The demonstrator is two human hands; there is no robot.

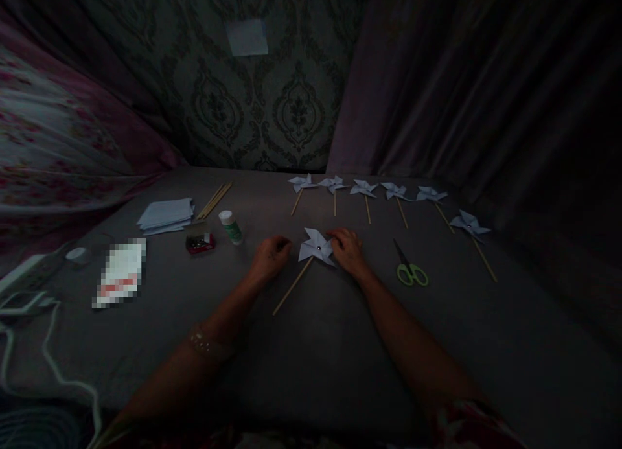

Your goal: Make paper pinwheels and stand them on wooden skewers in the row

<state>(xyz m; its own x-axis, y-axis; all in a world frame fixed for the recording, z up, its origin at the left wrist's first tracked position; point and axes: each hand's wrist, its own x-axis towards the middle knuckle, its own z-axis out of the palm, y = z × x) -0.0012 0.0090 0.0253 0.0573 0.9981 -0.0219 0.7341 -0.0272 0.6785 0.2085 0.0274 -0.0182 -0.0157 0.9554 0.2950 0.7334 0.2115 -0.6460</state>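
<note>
White paper pinwheel [315,247] with thin wooden stick lying on grey table [311,358]. Looks like blade-tweaking, wants light touch. Right hand [347,249] bent at blade, left hand [272,258] curled nearby; can't tell if either's pinching.

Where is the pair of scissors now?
In the head view, the scissors lie right of the right hand, between it and the rightmost pinwheel.

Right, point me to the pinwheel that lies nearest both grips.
The pinwheel lying between the left grip and the right grip; the other six pinwheels lie farther off, in a curved row.
</note>
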